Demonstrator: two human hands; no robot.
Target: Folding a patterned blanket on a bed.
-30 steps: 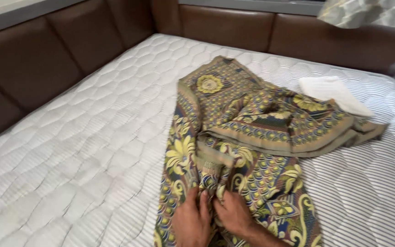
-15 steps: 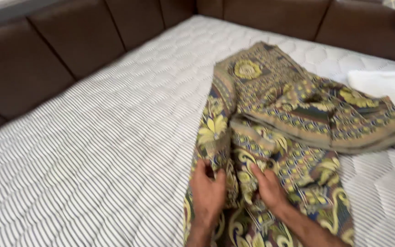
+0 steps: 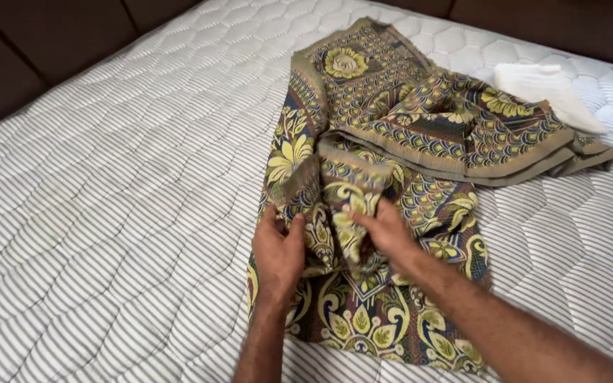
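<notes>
A patterned cloth (image 3: 406,128) in olive, yellow and dark blue lies crumpled across a quilted grey-striped mattress (image 3: 108,213). Its near end spreads flat toward me. My left hand (image 3: 277,254) pinches a raised fold on the cloth's left edge. A bunched fold in the middle of the cloth sits under the curled fingers of my right hand (image 3: 386,234). Both hands sit close together, a ridge of gathered fabric rising between them.
A folded white cloth (image 3: 548,92) lies at the far right, beside the patterned cloth's far end. A dark brown padded bed surround (image 3: 30,50) borders the mattress on the left and along the back.
The view has come closer and lower over the cloth. Both hands have moved up the fabric and gathered a ridge of it between them.
</notes>
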